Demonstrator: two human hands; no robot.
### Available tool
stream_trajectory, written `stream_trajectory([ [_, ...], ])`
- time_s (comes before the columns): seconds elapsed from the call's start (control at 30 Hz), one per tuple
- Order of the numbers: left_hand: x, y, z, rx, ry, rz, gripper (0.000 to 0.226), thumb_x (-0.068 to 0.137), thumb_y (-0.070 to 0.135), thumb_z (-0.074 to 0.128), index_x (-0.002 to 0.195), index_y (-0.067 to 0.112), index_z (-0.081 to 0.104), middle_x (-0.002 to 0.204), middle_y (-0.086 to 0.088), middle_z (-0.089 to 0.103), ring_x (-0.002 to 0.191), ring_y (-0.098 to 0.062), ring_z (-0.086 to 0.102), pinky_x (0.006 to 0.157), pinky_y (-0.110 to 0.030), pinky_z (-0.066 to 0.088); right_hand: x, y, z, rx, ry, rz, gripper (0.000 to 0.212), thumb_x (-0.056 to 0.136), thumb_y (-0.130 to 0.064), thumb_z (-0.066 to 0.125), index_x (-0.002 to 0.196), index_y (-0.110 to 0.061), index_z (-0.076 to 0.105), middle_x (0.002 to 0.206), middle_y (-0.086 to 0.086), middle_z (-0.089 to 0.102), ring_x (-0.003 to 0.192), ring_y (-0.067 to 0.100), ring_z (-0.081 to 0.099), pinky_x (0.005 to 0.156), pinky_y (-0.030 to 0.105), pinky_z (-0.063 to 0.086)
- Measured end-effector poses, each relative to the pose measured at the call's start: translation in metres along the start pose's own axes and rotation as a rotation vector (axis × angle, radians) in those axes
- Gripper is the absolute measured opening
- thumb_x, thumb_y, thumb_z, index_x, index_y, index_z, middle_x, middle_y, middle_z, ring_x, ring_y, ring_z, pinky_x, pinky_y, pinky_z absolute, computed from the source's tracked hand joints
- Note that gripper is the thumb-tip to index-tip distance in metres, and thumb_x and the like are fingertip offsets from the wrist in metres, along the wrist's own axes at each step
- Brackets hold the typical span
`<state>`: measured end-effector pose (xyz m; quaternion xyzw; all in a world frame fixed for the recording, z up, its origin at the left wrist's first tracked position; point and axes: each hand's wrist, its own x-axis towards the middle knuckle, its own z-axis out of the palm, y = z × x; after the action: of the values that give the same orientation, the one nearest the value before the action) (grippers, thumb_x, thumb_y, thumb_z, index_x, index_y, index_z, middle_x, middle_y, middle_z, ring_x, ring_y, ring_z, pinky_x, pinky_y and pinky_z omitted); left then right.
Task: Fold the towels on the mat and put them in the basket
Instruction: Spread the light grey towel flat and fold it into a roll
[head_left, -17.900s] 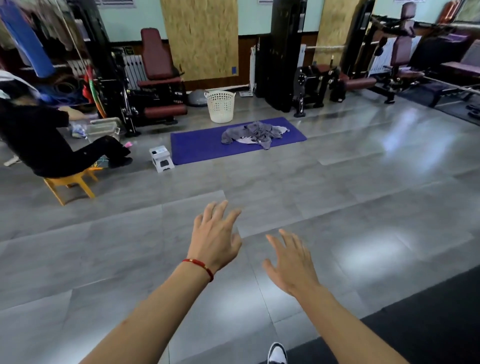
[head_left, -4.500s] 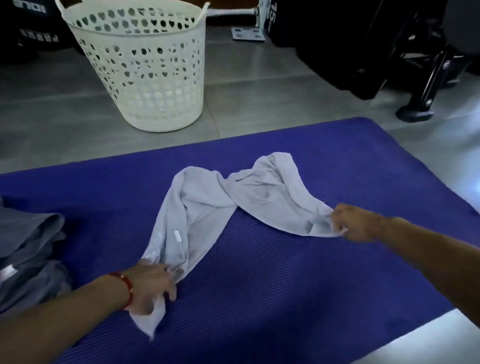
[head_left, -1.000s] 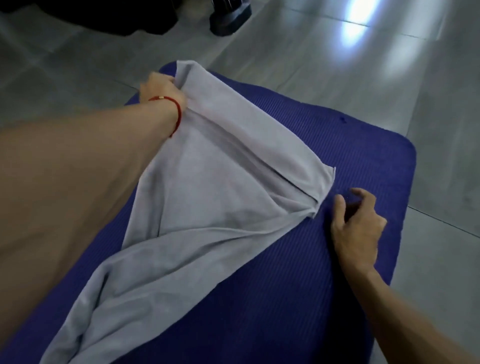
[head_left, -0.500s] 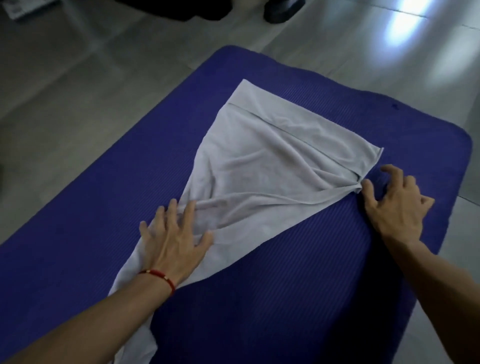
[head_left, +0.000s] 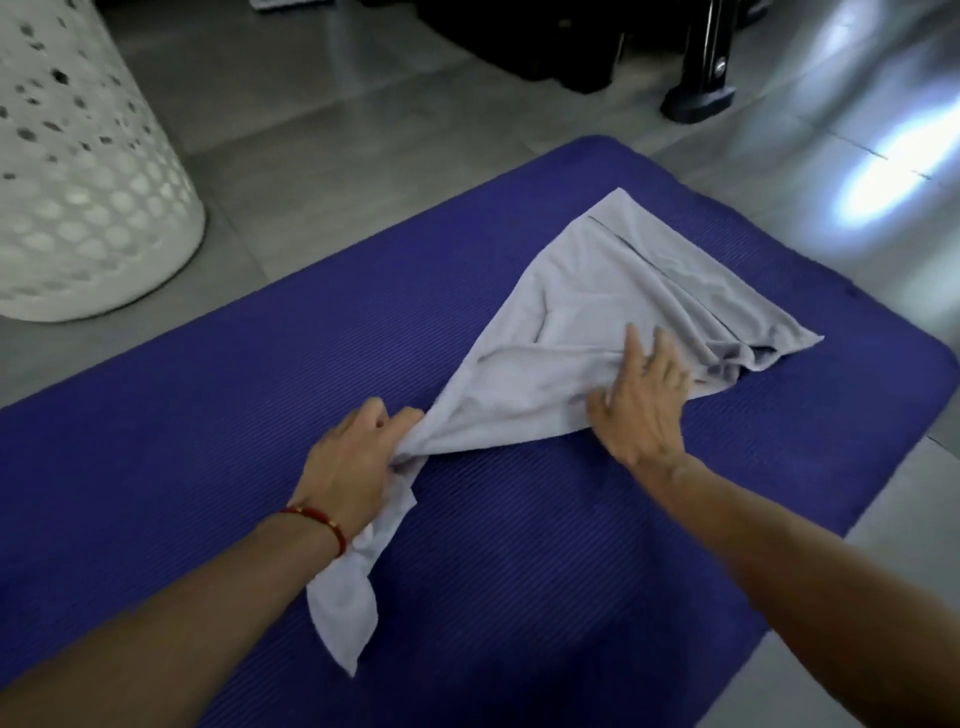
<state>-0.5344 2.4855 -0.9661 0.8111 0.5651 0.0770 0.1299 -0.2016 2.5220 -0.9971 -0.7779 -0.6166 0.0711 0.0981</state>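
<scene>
A light grey towel (head_left: 597, 312) lies crumpled on the blue mat (head_left: 234, 415), spread wide at its far right end and narrowing to a twisted tail near me. My left hand (head_left: 358, 457), with a red bracelet at the wrist, grips the bunched narrow part of the towel. My right hand (head_left: 641, 400) rests flat on the towel's middle with its fingers straight, pressing the cloth onto the mat. The white perforated basket (head_left: 78, 182) stands on the floor at the far left, beyond the mat's edge.
Grey floor tiles (head_left: 337, 130) surround the mat. Dark gym equipment with a black foot (head_left: 698, 101) stands at the back right. The mat's rounded right corner (head_left: 930, 358) is close to the towel's far end.
My left hand went from lying flat on the towel to gripping its bunched narrow part. My right hand moved from the towel's right corner onto its middle. The view swung left, bringing the basket in.
</scene>
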Motion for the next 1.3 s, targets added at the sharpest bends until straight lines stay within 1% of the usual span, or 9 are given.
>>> stream_trajectory([
  [0.17,-0.064,0.013,-0.035,0.312,0.106,0.406,0.073,0.061,0.01,0.087,0.127,0.022,0.057,0.097,-0.002,0.05,0.081,-0.02,0.051,0.066,-0.038,0.049,-0.031,-0.133,-0.042,0.055,-0.585,-0.689,0.057,0.094,-0.029,0.05,0.15,-0.021,0.045,0.15,0.008,0.047,0.134,0.029,0.048,0.114,0.045,0.038],
  [0.37,-0.197,-0.016,-0.017,0.029,-0.33,0.294,0.061,0.093,0.03,0.056,0.15,0.035,0.036,0.154,0.005,0.035,0.138,-0.016,0.041,0.105,-0.032,0.048,-0.111,-0.197,-0.078,-0.857,-1.184,-0.957,0.04,0.105,-0.024,0.048,0.144,-0.02,0.053,0.134,0.003,0.058,0.109,0.027,0.061,0.068,0.027,0.042],
  [0.47,-0.248,-0.036,-0.011,-0.029,-0.413,-0.034,0.077,0.098,0.03,0.052,0.159,0.035,0.004,0.16,0.007,0.003,0.145,-0.019,0.027,0.104,-0.036,0.047,-0.127,-0.206,-0.056,-0.875,-0.968,-0.999,0.053,0.102,-0.035,0.051,0.153,-0.024,0.04,0.152,0.007,0.045,0.121,0.029,0.056,0.091,0.038,0.051],
  [0.63,-0.259,-0.051,-0.024,-0.2,-0.495,-0.338,0.091,0.099,0.046,0.056,0.162,0.027,-0.008,0.164,0.002,0.012,0.149,-0.016,0.021,0.119,-0.028,0.027,-0.152,-0.22,-0.012,-0.493,-0.823,-1.089,0.099,0.093,-0.039,0.07,0.159,-0.045,-0.003,0.17,0.001,-0.014,0.149,0.038,0.03,0.116,0.051,0.037],
  [0.73,-0.249,-0.046,-0.028,-0.374,-0.457,-0.479,0.091,0.098,0.047,0.06,0.163,0.022,0.001,0.167,-0.002,0.018,0.152,-0.019,0.023,0.121,-0.028,0.025,-0.171,-0.234,0.007,-0.427,-0.802,-1.09,0.11,0.094,-0.04,0.071,0.159,-0.038,-0.018,0.151,0.01,0.043,0.13,0.033,0.051,0.107,0.047,0.046],
  [0.8,-0.239,-0.042,-0.023,-0.512,-0.409,-0.569,0.092,0.095,0.051,0.063,0.163,0.021,0.008,0.164,-0.004,0.028,0.147,-0.02,0.034,0.117,-0.031,0.034,-0.181,-0.243,0.008,-0.459,-0.709,-1.098,0.084,0.096,-0.036,0.067,0.16,-0.023,0.013,0.115,0.007,0.062,0.113,0.03,0.057,0.093,0.044,0.05],
  [0.97,-0.224,-0.03,-0.017,-0.596,-0.358,-0.592,0.076,0.092,0.053,0.065,0.155,0.03,0.031,0.148,0.003,0.051,0.129,-0.017,0.054,0.102,-0.031,0.045,-0.203,-0.198,0.006,-0.368,-0.25,-1.368,0.043,0.08,-0.04,0.077,0.115,-0.019,0.065,0.101,-0.001,0.069,0.099,0.024,0.059,0.083,0.039,0.049],
  [1.13,-0.235,-0.013,0.001,-0.448,-0.443,-0.53,0.066,0.098,0.046,0.058,0.153,0.02,0.035,0.149,-0.004,0.045,0.136,-0.022,0.045,0.109,-0.035,0.042,-0.222,-0.123,-0.02,-0.423,-0.649,-1.331,0.058,0.094,-0.039,0.044,0.148,-0.022,0.032,0.114,0.005,0.07,0.102,0.029,0.068,0.091,0.043,0.053],
  [1.3,-0.245,-0.001,0.023,-0.514,-0.418,-0.602,0.041,0.093,0.052,0.061,0.117,0.019,0.055,0.114,0.001,0.063,0.101,-0.021,0.064,0.089,-0.04,0.056,-0.214,-0.143,-0.023,-0.174,-0.453,-1.182,0.036,0.108,-0.045,0.031,0.135,-0.021,0.032,0.119,-0.002,0.062,0.09,0.023,0.069,0.077,0.039,0.053],
])
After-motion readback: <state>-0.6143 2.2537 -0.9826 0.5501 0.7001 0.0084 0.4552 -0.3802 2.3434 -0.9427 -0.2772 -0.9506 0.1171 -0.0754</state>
